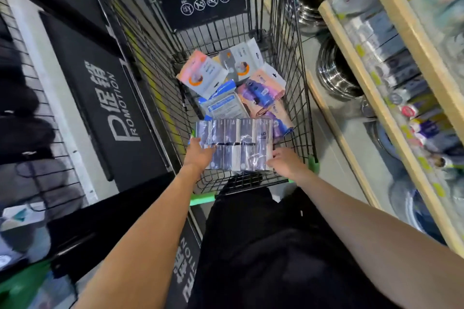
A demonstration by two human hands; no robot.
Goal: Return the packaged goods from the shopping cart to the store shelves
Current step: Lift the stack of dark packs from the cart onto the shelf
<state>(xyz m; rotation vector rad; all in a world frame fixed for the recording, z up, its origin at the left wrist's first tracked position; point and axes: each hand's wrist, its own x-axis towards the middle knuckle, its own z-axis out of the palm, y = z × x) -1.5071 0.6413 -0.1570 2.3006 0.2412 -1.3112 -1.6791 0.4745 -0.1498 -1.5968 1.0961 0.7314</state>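
A black wire shopping cart (160, 63) stands in front of me, holding several packaged goods. Nearest to me lies a large plastic-wrapped multipack of blue-grey packets (238, 143). My left hand (199, 154) grips its left edge and my right hand (285, 160) grips its right edge. Further in lie orange-and-white mask packs (203, 71), a blue-and-white pack (223, 105) and pink-purple pouches (263, 90).
Wooden store shelves (391, 118) with packaged goods run along the right. Stacked steel pots (334, 73) sit low beside the cart. A black promotion display (108, 103) stands on the left. The green cart handle (202, 198) is near my legs.
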